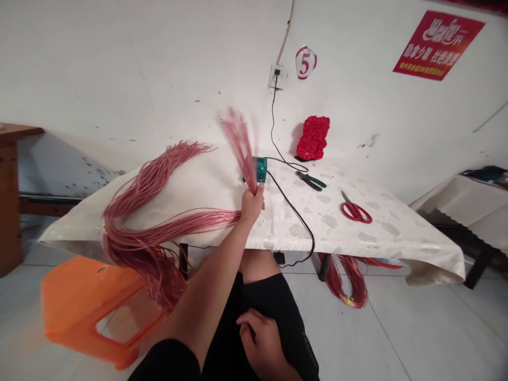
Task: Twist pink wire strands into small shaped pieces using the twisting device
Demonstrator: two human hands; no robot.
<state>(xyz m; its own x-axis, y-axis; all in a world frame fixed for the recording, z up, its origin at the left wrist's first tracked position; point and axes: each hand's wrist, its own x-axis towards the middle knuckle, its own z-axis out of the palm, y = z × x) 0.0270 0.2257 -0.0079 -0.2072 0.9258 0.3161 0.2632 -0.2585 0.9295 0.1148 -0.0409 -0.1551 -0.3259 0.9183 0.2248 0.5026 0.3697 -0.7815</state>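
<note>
My left hand [252, 205] is closed around a bundle of thin pink wires [240, 145], whose loose ends stand up above the fist and are blurred. Just behind the fist sits a small teal device [261, 168] with a green button, partly hidden by the wires. From the fist the bundle runs left into a long hank of pink wires [143, 185], which lies on the table and droops over its front edge. Low on my lap rests my right hand [262, 338], loosely curled with thumb and forefinger apart and nothing visible in it.
Pliers [310, 181] and red-handled scissors [356, 210] lie on the covered table [293, 230]. A red textured block [313, 137] leans against the wall. A black cable [296, 203] crosses the tabletop. Below are an orange stool [71, 301] and a coiled wire hank [355, 288].
</note>
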